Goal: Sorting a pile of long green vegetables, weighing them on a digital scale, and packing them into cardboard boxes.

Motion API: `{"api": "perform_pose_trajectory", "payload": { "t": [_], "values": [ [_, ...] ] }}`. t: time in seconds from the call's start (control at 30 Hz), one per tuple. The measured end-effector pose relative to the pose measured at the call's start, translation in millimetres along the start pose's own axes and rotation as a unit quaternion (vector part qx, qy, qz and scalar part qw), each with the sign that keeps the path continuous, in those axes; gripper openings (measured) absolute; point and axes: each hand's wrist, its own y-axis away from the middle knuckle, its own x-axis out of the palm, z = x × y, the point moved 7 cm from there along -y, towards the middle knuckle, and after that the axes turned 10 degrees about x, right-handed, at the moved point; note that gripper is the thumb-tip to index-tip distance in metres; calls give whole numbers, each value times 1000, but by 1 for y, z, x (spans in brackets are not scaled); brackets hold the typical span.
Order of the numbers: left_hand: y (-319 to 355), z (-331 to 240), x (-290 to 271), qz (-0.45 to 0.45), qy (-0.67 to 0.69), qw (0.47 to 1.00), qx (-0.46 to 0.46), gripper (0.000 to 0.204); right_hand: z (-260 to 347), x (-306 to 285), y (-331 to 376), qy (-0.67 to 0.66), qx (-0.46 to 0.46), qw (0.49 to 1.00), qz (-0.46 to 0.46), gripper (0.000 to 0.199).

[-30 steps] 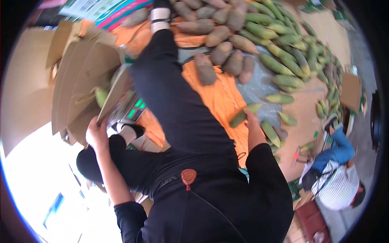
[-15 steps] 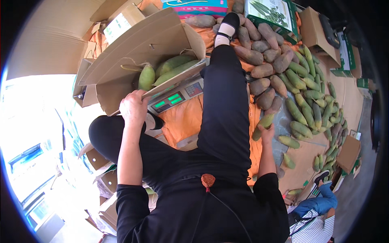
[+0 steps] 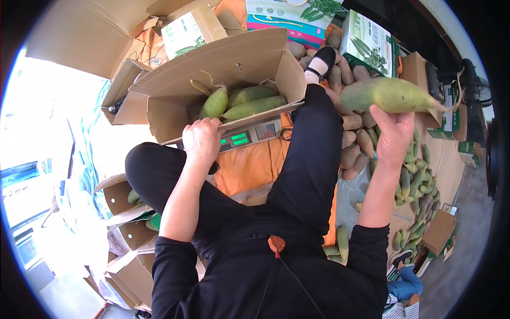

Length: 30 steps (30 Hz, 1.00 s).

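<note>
My right hand (image 3: 393, 133) is raised, its fingers closed round a large green radish (image 3: 390, 95) with a long thin root at its right end. My left hand (image 3: 201, 139) is closed over the near wall of an open cardboard box (image 3: 228, 56). In that box lie several green radishes, one of them plump and upright (image 3: 214, 103) beside two long ones. A scale (image 3: 260, 133) with lit green displays shows beneath the box's near wall, between my legs.
Brownish-red radishes (image 3: 350, 157) lie beside my right leg. A heap of green radishes (image 3: 419, 181) spreads on the right. Printed cartons (image 3: 366, 42) stand at the back. More open boxes (image 3: 130, 271) are at lower left. Another person (image 3: 405, 287) sits at lower right.
My right hand has risen from beside my right leg, bringing a green radish up and forward. My left hand stays on the box wall. The view has shifted, so the box appears further right.
</note>
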Motion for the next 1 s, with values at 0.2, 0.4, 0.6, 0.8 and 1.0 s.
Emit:
{"api": "perform_pose_trajectory", "payload": {
  "t": [0.2, 0.4, 0.6, 0.8, 1.0],
  "values": [
    [2, 0, -2, -15, 2, 1000, 14, 10, -3, 128, 0, 57, -11, 975, 213, 52],
    [0, 1, -1, 30, 1, 999, -13, 14, -38, 204, 13, 394, -193, 858, 266, 58],
    [-2, 0, 1, 18, 5, 1000, -2, 14, -56, 207, 12, 492, -252, 806, 213, 65],
    [-4, -3, 2, 18, -3, 1000, 7, 14, -36, 87, -18, 285, -156, 941, 89, 37],
    [-2, 4, 10, 36, -16, 999, -5, 22, -179, -95, 34, 272, 103, 955, -64, 26]
  ]
}}
